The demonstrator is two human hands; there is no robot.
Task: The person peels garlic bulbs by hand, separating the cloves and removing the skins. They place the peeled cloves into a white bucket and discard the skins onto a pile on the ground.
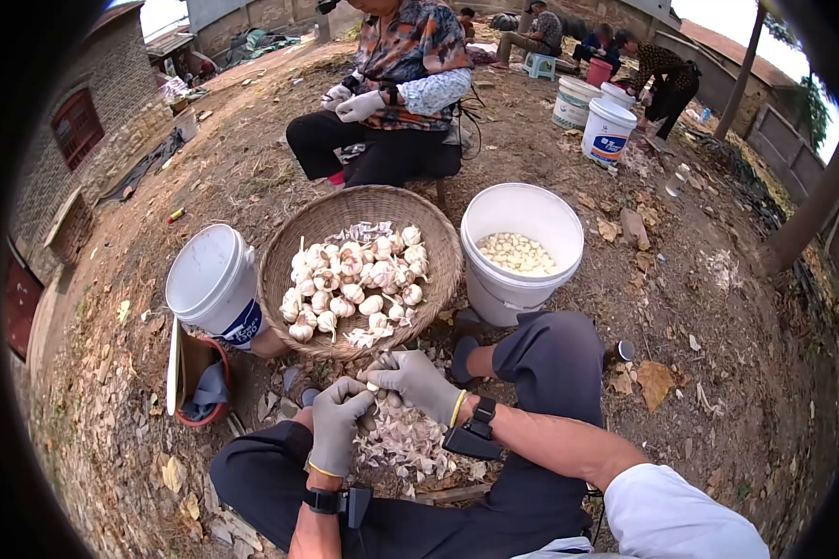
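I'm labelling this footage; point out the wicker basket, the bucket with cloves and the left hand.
Wicker basket (446, 244): head view, inner right wall.
Bucket with cloves (499, 302): head view, outer wall.
Left hand (336, 421): head view, gloved back.

I count two gloved hands (337, 424) (421, 384) of mine and one wicker basket (438, 238). Two white buckets (200, 289) (496, 300) flank it.

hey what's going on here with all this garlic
The person's gloved left hand and right hand come together at a small pale piece of garlic, above papery skins on the ground. In front, a woven basket holds whole bulbs; right of it, a white bucket holds peeled cloves. Another gloved person sits beyond the basket.
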